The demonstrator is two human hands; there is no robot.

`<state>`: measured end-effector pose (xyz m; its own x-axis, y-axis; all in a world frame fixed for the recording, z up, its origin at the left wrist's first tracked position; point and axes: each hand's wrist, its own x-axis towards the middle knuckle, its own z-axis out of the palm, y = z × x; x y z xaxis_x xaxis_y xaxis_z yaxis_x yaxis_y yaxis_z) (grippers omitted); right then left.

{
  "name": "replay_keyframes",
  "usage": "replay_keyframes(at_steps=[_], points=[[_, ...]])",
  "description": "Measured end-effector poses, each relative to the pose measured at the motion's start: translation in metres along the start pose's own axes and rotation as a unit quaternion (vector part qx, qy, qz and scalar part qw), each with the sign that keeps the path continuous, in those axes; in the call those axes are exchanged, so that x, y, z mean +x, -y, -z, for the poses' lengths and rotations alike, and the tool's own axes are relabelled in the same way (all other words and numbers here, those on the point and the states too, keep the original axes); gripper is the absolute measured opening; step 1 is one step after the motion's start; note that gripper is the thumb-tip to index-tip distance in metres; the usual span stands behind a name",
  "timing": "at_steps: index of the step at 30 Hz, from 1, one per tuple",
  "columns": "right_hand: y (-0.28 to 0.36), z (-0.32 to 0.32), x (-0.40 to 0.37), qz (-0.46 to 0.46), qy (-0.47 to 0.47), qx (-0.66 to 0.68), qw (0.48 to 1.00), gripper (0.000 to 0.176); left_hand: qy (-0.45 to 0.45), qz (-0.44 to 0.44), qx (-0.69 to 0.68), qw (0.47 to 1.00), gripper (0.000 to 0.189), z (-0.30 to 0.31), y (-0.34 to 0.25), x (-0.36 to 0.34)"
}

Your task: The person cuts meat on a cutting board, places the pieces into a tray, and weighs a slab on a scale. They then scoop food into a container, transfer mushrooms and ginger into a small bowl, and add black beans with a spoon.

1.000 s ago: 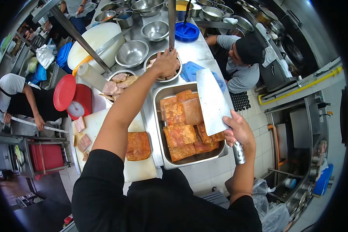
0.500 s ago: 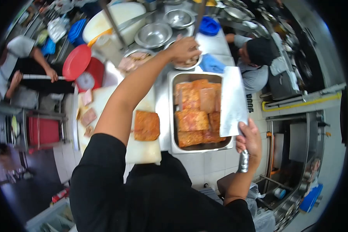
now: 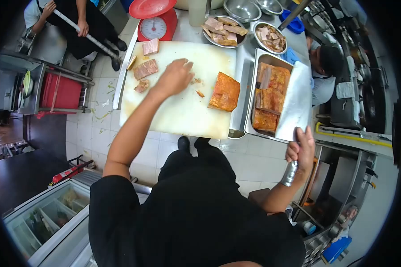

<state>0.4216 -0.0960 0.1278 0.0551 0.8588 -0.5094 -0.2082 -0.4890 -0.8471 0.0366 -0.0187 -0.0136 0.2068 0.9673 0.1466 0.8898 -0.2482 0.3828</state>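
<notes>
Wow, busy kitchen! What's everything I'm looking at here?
cutting board: one, white, centre of the counter
meat slab: one, orange, on the board's right side
meat pieces: three, pinkish, board's far left corner
tray: one, steel, right of the board, holds marinated meat
bowls: two, steel, beyond the board, hold cut meat
scale: one, red, beyond the board
cleaver: one, steel, over the tray
left hand: open, over the board
right hand: grips the cleaver's handle

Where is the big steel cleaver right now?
In the head view, the broad steel cleaver is on the right, gripped in the right hand, its blade over the right edge of the rectangular steel tray.
</notes>
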Motion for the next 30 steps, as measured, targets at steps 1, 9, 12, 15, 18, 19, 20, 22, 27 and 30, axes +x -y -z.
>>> replay_keyframes(at_steps=[1, 9, 12, 15, 18, 19, 20, 22, 27, 30], points=[[-0.003, -0.009, -0.010, 0.002, 0.007, -0.009, 1.000, 0.018, -0.054, -0.012, 0.005, 0.998, 0.046, -0.021, 0.003, -0.015], [-0.060, -0.024, -0.079, -0.051, 0.041, -0.048, 0.997, 0.024, -0.123, -0.104, -0.153, 0.975, 0.022, -0.047, -0.018, -0.037], [-0.077, -0.027, -0.100, -0.055, 0.047, -0.054, 0.996, 0.024, -0.154, -0.080, -0.087, 0.981, 0.006, -0.041, -0.004, -0.043], [-0.089, -0.031, -0.111, -0.084, 0.079, -0.092, 0.989, 0.026, -0.170, -0.051, -0.089, 0.980, 0.003, -0.026, 0.012, -0.073], [-0.098, -0.032, -0.116, -0.105, 0.103, -0.102, 0.984, 0.026, -0.154, -0.029, -0.083, 0.984, 0.003, -0.027, 0.019, -0.103], [-0.099, -0.030, -0.115, -0.103, 0.107, -0.100, 0.984, 0.026, -0.156, -0.029, -0.079, 0.984, 0.003, -0.024, 0.020, -0.111], [-0.098, -0.027, -0.113, -0.102, 0.116, -0.109, 0.982, 0.028, -0.145, -0.012, -0.069, 0.987, 0.003, -0.021, 0.020, -0.118], [-0.093, -0.022, -0.111, -0.092, 0.119, -0.122, 0.981, 0.031, -0.140, 0.022, -0.079, 0.987, 0.006, -0.016, 0.020, -0.132], [-0.077, 0.011, -0.112, -0.034, 0.065, -0.089, 0.993, 0.031, -0.137, 0.097, -0.090, 0.982, 0.005, 0.000, 0.006, -0.161], [-0.067, 0.028, -0.118, 0.016, 0.050, -0.041, 0.998, 0.036, -0.064, 0.148, -0.134, 0.978, 0.008, 0.004, -0.014, -0.170]])
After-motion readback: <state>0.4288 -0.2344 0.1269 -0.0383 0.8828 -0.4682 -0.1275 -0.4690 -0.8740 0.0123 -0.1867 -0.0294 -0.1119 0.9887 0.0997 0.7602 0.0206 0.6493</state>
